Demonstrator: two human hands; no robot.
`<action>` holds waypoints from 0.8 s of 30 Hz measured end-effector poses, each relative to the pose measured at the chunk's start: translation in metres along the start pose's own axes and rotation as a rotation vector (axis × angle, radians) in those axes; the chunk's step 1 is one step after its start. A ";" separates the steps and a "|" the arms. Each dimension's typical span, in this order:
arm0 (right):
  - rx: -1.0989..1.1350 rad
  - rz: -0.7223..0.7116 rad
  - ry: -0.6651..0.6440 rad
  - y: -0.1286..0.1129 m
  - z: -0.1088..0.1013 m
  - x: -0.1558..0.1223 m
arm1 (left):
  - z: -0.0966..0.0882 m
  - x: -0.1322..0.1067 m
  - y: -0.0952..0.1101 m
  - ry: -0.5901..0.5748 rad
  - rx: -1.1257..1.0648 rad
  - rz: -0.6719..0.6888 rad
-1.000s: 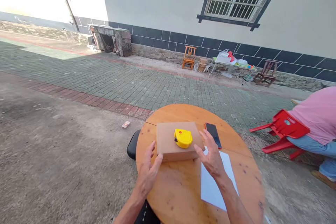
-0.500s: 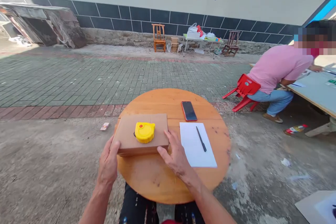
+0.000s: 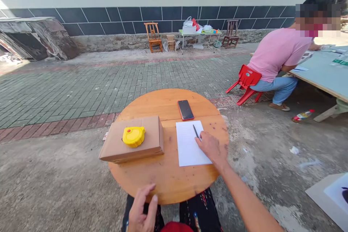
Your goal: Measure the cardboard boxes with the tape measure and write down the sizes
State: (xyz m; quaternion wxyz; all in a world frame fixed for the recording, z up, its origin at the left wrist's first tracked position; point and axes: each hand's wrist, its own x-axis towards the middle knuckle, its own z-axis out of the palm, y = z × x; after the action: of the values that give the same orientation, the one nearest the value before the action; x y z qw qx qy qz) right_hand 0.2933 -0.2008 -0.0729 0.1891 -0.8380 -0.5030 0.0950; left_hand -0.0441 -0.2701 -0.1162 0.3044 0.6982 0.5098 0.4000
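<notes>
My right hand (image 3: 210, 145) is over the white sheet of paper (image 3: 186, 145), its fingers closed on the black pen (image 3: 195, 130); the pen's rear part is hidden beneath them. Near the front edge of the round wooden table (image 3: 160, 181) my left hand (image 3: 143, 206) is empty, thumb and fingers apart. The cardboard box (image 3: 114, 141) lies on the table's left side, jutting past its rim. On top of it sits a yellow tape measure (image 3: 133, 136) with a red button. Behind the paper lies a phone (image 3: 186, 110) in a red case.
To the right a person in a pink shirt (image 3: 277, 52) sits on a red plastic chair (image 3: 248, 77) at a long table (image 3: 328, 76). A bottle (image 3: 302, 115) lies on the ground. Wooden chairs (image 3: 153, 37) and a cluttered folding table (image 3: 199, 32) stand by the wall.
Both hands have left the box. My right hand has moved right onto the pen, and my left hand has drawn back toward my lap. The box now sits turned and farther left.
</notes>
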 end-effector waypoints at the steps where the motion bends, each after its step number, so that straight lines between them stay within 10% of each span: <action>1: 0.004 0.008 0.002 -0.001 0.001 0.000 | 0.011 -0.003 0.006 -0.063 0.013 0.075; 6: 0.147 0.024 0.013 0.022 -0.020 -0.017 | 0.046 -0.001 0.039 -0.252 0.076 0.290; 13: 1.142 0.050 -0.152 0.064 -0.047 -0.074 | 0.097 0.033 0.071 -0.388 0.238 0.433; 24: 1.021 0.047 0.245 0.074 -0.034 -0.097 | 0.139 0.046 0.084 -0.469 0.465 0.488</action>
State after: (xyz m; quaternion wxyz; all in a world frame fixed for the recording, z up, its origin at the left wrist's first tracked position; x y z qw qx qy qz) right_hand 0.3193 -0.3251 -0.0753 0.6286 -0.6551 -0.3479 0.2335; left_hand 0.1235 -0.2536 -0.1039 0.1423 0.9211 0.3228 0.1646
